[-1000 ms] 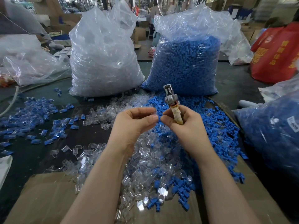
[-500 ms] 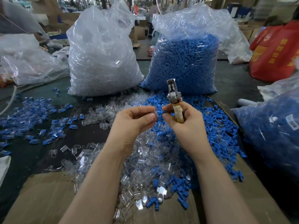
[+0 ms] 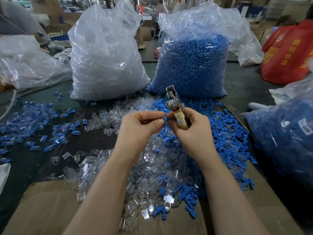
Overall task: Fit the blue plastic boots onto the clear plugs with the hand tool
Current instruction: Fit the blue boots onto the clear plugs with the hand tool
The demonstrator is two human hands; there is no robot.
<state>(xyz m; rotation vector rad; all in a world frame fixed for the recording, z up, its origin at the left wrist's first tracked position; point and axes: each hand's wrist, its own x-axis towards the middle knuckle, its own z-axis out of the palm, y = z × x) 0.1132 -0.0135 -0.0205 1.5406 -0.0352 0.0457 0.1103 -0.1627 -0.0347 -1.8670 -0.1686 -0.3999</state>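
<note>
Head view hides whatever the left hand (image 3: pixel 140 128) pinches; its curled fingertips meet the right hand (image 3: pixel 191 131), which grips the upright tool (image 3: pixel 175 107), metal head at twelve o'clock. Blue boots (image 3: pixel 225 133) and clear plugs (image 3: pixel 152 170) lie heaped beneath.

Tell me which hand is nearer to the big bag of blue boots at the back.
Right. The right hand, gripping the hand tool, is just in front of the bag of blue boots, with the tool's tip pointing at its base. The left hand is further left, towards the clear bag.
</note>
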